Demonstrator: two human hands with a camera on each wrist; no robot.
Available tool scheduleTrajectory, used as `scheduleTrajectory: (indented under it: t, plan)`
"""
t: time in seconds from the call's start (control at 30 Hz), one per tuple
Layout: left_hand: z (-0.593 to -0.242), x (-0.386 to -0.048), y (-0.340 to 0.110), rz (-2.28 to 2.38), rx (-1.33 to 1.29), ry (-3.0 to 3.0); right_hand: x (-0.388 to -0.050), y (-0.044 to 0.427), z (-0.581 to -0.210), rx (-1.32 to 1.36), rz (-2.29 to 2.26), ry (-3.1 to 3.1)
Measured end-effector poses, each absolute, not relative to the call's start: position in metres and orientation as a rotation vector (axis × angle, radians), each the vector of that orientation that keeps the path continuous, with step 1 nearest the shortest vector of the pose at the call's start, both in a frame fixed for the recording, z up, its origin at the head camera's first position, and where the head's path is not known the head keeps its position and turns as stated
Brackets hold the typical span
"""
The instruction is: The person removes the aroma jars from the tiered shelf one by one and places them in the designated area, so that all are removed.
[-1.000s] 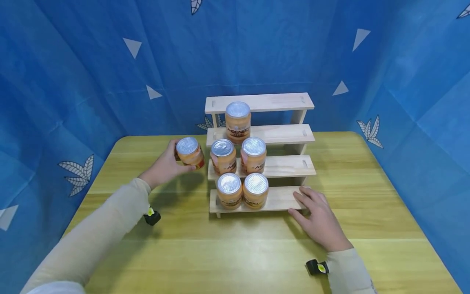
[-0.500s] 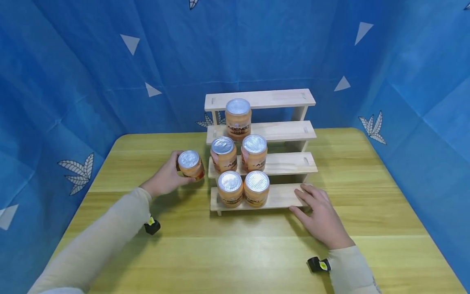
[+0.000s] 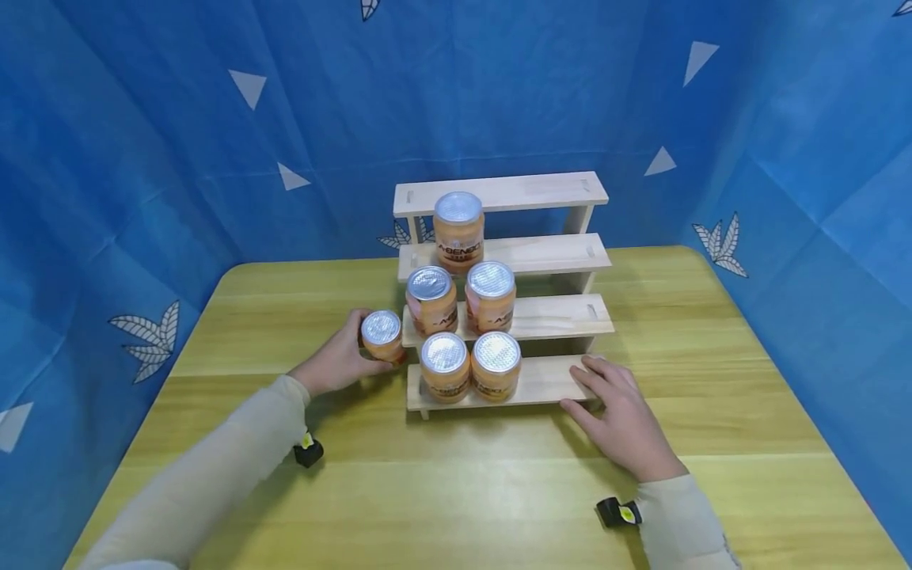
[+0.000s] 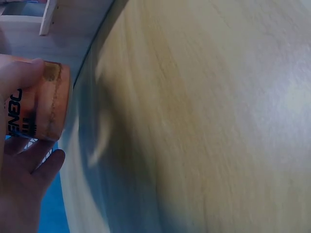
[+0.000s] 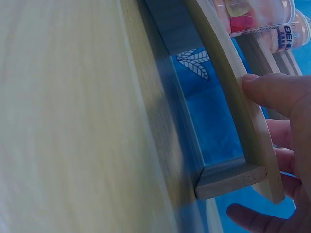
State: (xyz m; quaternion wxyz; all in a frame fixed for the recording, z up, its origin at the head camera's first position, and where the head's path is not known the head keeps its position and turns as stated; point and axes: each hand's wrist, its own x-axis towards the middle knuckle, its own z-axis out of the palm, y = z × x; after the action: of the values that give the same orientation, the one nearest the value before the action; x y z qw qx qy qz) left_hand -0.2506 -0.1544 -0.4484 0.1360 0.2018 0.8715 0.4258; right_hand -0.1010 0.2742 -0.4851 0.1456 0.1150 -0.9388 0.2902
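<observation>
Left hand [image 3: 340, 361] grips one jar [image 3: 382, 336]; rack [image 3: 552, 380] holds five.

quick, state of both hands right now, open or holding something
Left hand: closed, holding an orange jar.
Right hand: open, resting on the right end of the bottom shelf.

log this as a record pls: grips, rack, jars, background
left grip: holds one jar, lid up, beside the left side of the rack; contact with rack unclear
right grip: touches right end of lowest shelf, thumb on front edge
rack: wooden, four shelves
shelved jars: two on lowest, two on second, one on third
table: wood-grain
backdrop: blue, printed with leaves and triangles
</observation>
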Motion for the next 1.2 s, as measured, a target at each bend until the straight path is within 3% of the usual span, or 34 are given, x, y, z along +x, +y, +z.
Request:
scheduleTrajectory:
  t: [0.9, 1.2]
  plan:
    - [-0.467, -0.247, -0.155, 1.148, 0.552, 2.566, -0.102, 0.274, -0.484, 0.331, 0.832, -2.700]
    - [-0.455, -0.248, -0.163, 1.180, 0.577, 2.461, -0.101, 0.275, -0.484, 0.335, 0.832, -2.707]
